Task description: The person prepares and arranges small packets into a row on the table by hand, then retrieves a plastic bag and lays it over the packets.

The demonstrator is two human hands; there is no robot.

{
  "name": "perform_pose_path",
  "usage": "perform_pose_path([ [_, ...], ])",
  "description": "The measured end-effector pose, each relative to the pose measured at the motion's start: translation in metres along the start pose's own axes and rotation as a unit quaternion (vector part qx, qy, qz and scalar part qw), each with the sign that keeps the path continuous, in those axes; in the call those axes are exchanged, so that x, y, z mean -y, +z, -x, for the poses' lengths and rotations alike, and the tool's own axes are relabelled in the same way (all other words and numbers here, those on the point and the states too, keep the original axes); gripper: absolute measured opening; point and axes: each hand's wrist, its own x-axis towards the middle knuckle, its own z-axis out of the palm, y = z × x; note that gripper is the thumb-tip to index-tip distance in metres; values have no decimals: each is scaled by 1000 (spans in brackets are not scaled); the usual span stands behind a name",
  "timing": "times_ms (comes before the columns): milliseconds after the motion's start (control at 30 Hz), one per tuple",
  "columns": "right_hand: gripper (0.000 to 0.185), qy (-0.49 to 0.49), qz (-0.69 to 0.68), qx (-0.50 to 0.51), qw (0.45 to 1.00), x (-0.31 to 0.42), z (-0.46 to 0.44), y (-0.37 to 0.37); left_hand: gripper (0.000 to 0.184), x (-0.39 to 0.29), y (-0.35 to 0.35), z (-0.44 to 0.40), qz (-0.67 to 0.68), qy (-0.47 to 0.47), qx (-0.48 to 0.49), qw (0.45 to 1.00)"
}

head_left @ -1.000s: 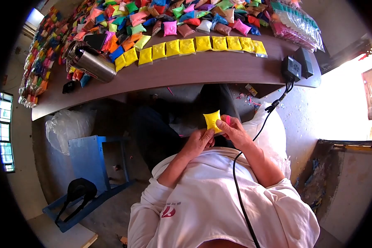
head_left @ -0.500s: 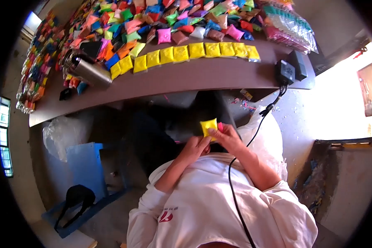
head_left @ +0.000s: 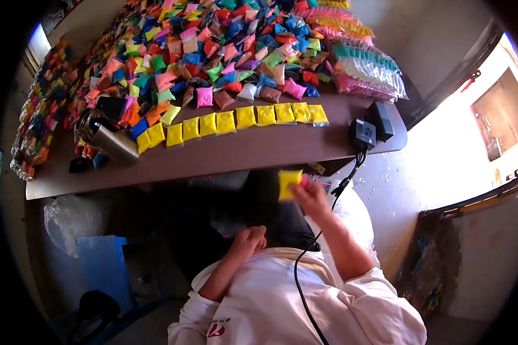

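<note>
My right hand pinches a small yellow packet by its right side, in the air just off the table's front edge. A bit of pink shows at the fingers of that hand; I cannot make out what it is. Low in front of my body, my left hand is closed with the fingers curled in, and whatever it may hold is hidden. On the brown table, a row of yellow packets lies side by side, some overlapping at the right end.
A big heap of many-coloured packets covers the back of the table. Bundled clear bags lie at the back right, near a black box with cables. A steel flask lies at the left. A black cable crosses my front.
My right hand has moved away from my left hand, carrying the yellow packet up towards the table edge. My left hand has let go of the packet and curled closed. The view has shifted.
</note>
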Motion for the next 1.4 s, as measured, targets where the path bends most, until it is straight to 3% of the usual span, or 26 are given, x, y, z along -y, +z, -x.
perform_pose_path([
  [100, 15, -130, 181, -140, 965, 45, -56, -51, 47, 8, -7, -3, 19, 2, -17, 1000],
  [167, 23, -140, 329, -246, 901, 81, -88, -78, 49, 11, -12, -4, 35, 2, -25, 999],
  [233, 31, -139, 460, -284, 830, 101, -122, -100, 50, 12, -15, -4, 46, -18, -65, 997],
  [433, 31, -51, 605, -213, 766, 97, -192, -127, 51, 25, -23, -10, 104, -43, -109, 988],
  [567, 33, -15, 629, -147, 764, 77, -216, -129, 50, 33, -28, -11, 120, -51, -132, 983],
  [700, 31, 1, 671, -152, 726, 88, -210, -121, 56, 40, -33, -11, 107, -49, -130, 985],
  [833, 33, -38, 666, -160, 727, 92, -204, -123, 54, 44, -33, -13, 150, -64, -132, 978],
  [900, 39, -87, 613, -122, 776, 90, -199, -123, 53, 43, -32, -13, 162, -66, -136, 975],
  [1100, 48, -68, 629, -104, 767, 73, -203, -124, 47, 39, -32, -13, 202, -67, -140, 967],
  [1400, 42, -83, 595, -136, 788, 71, -196, -119, 41, 37, -32, -16, 202, -70, -124, 969],
])
